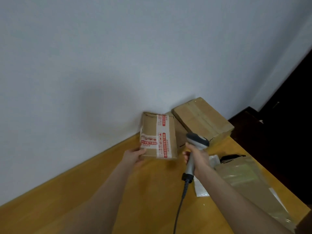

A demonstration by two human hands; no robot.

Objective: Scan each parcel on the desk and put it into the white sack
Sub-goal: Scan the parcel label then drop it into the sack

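Head view: the parcel, a small brown carton crossed by white tape with red print, is held with its taped face towards the camera. The left hand grips its lower left corner, fingers curled round the edge. Its bottom edge looks just clear of the desk, with a shadow beneath it.

Just right of the parcel, the right hand is wrapped round the handle of a grey scanner. The scanner's head sits beside the parcel's right edge and points away from the camera. Its dark cable runs from the handle's base down to the picture's bottom edge.

Behind and right of the parcel, a larger plain box lies tilted against the wall. Right of the parcel and nearer the camera, behind the right forearm, lie a clear bag and a white mailer, with a black strap-like thing just beyond the bag. Far right of the parcel stands dark furniture.
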